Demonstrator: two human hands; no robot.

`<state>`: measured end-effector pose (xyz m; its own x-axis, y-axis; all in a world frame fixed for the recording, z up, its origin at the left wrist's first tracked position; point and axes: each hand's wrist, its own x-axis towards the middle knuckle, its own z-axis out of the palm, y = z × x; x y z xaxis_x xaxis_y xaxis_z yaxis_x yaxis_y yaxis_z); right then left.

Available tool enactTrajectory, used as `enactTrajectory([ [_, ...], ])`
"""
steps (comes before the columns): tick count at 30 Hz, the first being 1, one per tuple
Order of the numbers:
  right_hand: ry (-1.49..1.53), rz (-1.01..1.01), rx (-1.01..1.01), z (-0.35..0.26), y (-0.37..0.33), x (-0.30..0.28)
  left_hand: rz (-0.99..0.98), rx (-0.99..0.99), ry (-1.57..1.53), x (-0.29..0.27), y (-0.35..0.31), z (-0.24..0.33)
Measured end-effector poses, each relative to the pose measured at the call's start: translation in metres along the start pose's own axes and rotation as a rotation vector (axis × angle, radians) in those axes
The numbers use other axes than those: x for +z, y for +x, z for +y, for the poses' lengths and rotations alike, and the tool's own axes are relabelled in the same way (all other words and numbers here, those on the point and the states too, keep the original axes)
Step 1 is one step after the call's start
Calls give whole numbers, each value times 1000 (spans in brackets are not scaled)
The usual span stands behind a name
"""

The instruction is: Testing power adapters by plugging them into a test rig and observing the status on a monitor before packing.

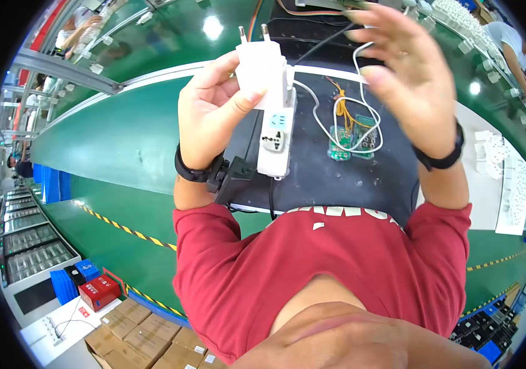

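Observation:
My left hand point(204, 114) is closed around a white plug-in power adapter point(260, 71), its two round prongs pointing away from me. The adapter is held above a white power strip point(273, 161) with sockets. My right hand point(413, 86) is raised on the other side with its fingers spread, slightly blurred and holding nothing visible. Between the hands, a white cable point(320, 117) loops over two green circuit boards point(339, 147). Yellow wires point(344, 111) lie beside the boards. A thin black cable point(324, 44) runs toward my right fingertips; whether they touch it I cannot tell.
A black mat point(312, 187) covers the bench under the strip and boards. White parts point(491, 154) and a white tray point(512, 194) stand at the right. Co-workers sit along green benches at both sides. Cardboard boxes point(146, 335) and a red box point(98, 291) are at lower left.

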<state>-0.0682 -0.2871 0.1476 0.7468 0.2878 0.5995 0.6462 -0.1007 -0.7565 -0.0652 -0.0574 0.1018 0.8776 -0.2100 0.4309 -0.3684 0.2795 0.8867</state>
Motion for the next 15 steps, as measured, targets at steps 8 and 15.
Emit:
enactTrajectory([
  [8,-215,447,141,38,-24,-110,213,-58,72,-74,51,-9],
  [15,-491,110,8,44,-18,-76,-92,-184,-74,-71,99,-17],
])
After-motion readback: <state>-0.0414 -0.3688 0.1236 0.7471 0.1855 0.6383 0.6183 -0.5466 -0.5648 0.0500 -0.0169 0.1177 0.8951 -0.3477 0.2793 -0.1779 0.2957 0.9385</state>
